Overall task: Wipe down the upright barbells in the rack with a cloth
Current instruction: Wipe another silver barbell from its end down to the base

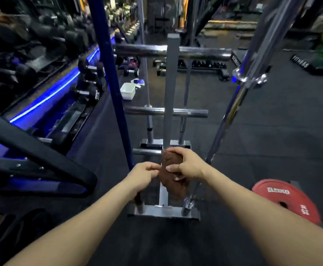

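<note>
Fingers (171, 167) of the right hand (183, 166) clamp the brown cloth (173, 181) before the grey rack post (169, 104); left hand (143, 174) pinches its edge. Fold it flat before wrapping the blue barbell (108, 73).

Glossy chrome barbell (256, 60), matt grey metal rack (171, 77), seemingly soft brown cloth (173, 179).

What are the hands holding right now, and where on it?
Both hold the brown cloth: right hand grips its upper part, left hand pinches its left edge.
</note>
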`<action>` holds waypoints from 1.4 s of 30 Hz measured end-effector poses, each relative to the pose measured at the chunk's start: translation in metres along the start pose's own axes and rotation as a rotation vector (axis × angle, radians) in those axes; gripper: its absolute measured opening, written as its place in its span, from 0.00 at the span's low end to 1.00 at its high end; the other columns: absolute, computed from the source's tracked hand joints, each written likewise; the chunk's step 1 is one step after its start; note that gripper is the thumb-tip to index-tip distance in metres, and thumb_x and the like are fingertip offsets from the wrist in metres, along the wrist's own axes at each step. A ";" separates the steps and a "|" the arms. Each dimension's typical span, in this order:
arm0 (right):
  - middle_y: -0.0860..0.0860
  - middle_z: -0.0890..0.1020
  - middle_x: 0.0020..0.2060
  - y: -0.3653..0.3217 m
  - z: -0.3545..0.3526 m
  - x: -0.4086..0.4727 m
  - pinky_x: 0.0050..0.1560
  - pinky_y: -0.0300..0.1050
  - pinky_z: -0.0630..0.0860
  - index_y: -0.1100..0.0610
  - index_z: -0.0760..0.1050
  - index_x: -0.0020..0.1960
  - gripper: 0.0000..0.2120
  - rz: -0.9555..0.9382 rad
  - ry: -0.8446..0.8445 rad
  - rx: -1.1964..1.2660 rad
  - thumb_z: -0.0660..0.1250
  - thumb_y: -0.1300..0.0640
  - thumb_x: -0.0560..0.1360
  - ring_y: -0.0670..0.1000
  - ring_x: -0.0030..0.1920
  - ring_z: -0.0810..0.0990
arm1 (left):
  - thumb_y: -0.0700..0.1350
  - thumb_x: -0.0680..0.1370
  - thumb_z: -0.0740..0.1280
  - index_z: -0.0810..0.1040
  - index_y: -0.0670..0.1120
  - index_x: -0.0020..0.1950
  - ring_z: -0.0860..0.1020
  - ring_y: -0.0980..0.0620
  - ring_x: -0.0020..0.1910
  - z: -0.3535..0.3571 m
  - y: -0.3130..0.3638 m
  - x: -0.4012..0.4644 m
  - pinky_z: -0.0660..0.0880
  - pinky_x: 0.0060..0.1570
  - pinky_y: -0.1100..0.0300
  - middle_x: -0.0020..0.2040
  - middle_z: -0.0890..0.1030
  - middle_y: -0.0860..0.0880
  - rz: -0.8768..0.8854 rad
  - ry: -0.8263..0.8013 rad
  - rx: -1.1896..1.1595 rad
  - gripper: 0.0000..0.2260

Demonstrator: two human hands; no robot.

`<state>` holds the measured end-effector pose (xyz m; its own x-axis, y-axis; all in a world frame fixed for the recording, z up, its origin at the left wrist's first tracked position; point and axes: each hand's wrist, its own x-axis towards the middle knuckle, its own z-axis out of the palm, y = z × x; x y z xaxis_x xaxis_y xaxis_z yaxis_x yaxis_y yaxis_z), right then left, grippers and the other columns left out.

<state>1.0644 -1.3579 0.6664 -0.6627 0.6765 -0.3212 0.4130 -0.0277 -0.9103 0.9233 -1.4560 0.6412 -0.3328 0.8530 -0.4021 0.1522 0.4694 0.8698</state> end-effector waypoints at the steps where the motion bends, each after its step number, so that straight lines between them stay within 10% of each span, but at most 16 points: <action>1: 0.57 0.74 0.58 -0.013 -0.003 -0.011 0.32 0.47 0.82 0.53 0.71 0.64 0.24 -0.028 0.038 -0.007 0.71 0.68 0.71 0.57 0.49 0.79 | 0.37 0.78 0.64 0.80 0.47 0.51 0.76 0.55 0.42 -0.004 0.013 -0.005 0.72 0.48 0.57 0.45 0.82 0.48 0.035 0.000 0.003 0.07; 10: 0.51 0.77 0.42 -0.096 -0.047 -0.130 0.29 0.44 0.80 0.54 0.72 0.53 0.16 -0.184 0.270 0.221 0.71 0.69 0.71 0.49 0.37 0.79 | 0.38 0.79 0.64 0.78 0.41 0.59 0.79 0.52 0.48 -0.010 0.118 -0.057 0.71 0.38 0.63 0.51 0.81 0.45 0.269 -0.131 0.017 0.10; 18: 0.53 0.79 0.48 -0.139 -0.117 -0.191 0.38 0.43 0.81 0.54 0.77 0.54 0.22 -0.353 0.402 0.405 0.71 0.75 0.67 0.48 0.42 0.83 | 0.37 0.79 0.64 0.79 0.44 0.55 0.76 0.57 0.41 0.025 0.203 -0.078 0.71 0.38 0.65 0.46 0.80 0.49 0.486 -0.087 -0.027 0.08; 28: 0.53 0.80 0.52 -0.159 -0.232 -0.146 0.52 0.58 0.80 0.43 0.80 0.45 0.24 -0.501 0.620 0.211 0.80 0.64 0.57 0.58 0.56 0.80 | 0.39 0.78 0.65 0.76 0.47 0.57 0.76 0.58 0.46 0.064 0.331 -0.051 0.72 0.51 0.66 0.50 0.78 0.52 0.899 0.257 -0.017 0.09; 34: 0.47 0.81 0.53 -0.196 -0.271 -0.111 0.57 0.57 0.77 0.47 0.79 0.55 0.32 -0.628 0.569 -0.037 0.78 0.46 0.50 0.53 0.56 0.80 | 0.40 0.77 0.68 0.80 0.42 0.58 0.74 0.55 0.55 0.071 0.385 -0.039 0.64 0.57 0.76 0.55 0.76 0.50 1.188 0.499 0.492 0.10; 42: 0.53 0.81 0.49 -0.218 -0.279 -0.109 0.30 0.41 0.80 0.55 0.79 0.57 0.13 -0.668 0.368 -0.312 0.72 0.61 0.73 0.48 0.38 0.79 | 0.35 0.75 0.68 0.83 0.41 0.54 0.75 0.63 0.53 0.068 0.378 -0.028 0.66 0.57 0.77 0.51 0.82 0.49 1.226 0.513 0.511 0.10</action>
<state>1.2212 -1.2201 0.9731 -0.6051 0.6778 0.4177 0.1951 0.6349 -0.7476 1.0537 -1.2870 0.9621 -0.0254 0.6490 0.7604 0.8628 -0.3700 0.3446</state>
